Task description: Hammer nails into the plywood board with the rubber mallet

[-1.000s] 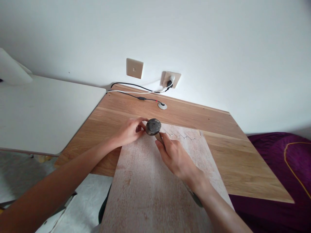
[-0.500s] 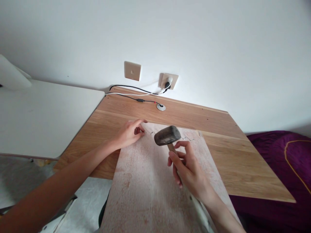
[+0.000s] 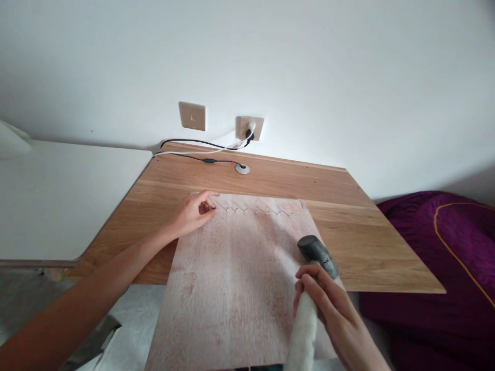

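Near the far left corner of a pale, whitewashed wooden board (image 3: 228,278), my left hand (image 3: 195,211) is closed in a pinch around a small nail (image 3: 216,208). To its right, several nails (image 3: 246,209) stand in a row along the board's far edge, throwing thin shadows. My right hand (image 3: 328,296) grips the pale handle of a rubber mallet (image 3: 317,255) with a dark head. It holds the mallet above the right side of the board, apart from the nails.
Beneath the board is a wooden desk (image 3: 371,247) against the wall, with a cable grommet (image 3: 242,169) and cables running to a wall socket (image 3: 250,128). A white table (image 3: 77,201) adjoins on the left. Purple cloth (image 3: 410,247) lies at the right.
The mallet has swung away from the nail row, down and to the right, and its head has turned. My left hand keeps its pinch at the nail. The view has shifted slightly.
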`<action>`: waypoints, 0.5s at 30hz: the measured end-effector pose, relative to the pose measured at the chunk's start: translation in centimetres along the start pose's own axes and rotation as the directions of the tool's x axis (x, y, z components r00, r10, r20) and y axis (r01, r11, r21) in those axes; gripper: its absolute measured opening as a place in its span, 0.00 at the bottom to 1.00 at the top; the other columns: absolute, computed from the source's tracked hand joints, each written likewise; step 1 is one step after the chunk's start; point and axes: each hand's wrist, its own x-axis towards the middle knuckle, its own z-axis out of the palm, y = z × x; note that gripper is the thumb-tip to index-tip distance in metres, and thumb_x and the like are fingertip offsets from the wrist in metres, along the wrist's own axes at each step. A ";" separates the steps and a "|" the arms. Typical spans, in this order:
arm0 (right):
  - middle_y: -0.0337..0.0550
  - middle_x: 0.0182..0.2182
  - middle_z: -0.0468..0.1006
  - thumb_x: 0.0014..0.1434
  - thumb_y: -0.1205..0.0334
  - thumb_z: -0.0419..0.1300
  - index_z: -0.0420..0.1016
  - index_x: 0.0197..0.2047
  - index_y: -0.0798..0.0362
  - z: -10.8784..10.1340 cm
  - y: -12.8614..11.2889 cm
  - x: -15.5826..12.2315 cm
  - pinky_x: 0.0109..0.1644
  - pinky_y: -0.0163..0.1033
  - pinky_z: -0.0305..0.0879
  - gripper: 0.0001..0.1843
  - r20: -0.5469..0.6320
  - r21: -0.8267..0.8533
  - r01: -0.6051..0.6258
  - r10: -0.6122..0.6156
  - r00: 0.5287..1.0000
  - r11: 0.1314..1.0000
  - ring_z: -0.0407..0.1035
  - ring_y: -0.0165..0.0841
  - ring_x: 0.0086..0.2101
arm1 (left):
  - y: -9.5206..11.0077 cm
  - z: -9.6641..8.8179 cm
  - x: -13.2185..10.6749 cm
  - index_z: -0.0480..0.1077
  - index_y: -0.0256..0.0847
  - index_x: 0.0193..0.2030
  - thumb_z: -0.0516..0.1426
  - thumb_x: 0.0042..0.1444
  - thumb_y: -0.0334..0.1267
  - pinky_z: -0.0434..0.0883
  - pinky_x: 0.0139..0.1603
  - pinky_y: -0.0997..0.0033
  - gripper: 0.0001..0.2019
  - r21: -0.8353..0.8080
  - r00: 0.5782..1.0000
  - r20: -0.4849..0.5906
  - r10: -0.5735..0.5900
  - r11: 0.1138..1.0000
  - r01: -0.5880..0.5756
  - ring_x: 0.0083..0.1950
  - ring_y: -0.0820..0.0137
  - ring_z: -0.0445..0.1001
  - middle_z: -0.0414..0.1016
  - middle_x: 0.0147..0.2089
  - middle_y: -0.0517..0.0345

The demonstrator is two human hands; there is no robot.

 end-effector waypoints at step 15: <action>0.40 0.32 0.79 0.73 0.58 0.57 0.70 0.61 0.48 0.3 1.1 -2.1 0.30 0.33 0.76 0.15 0.335 -0.501 0.695 -0.625 0.705 0.515 0.75 0.30 0.26 | 1.1 -1.6 -0.9 0.74 0.44 0.55 0.60 0.62 0.44 0.68 0.68 0.49 0.16 0.194 0.990 -0.134 0.052 0.981 -0.026 0.63 0.56 0.73 0.77 0.58 0.48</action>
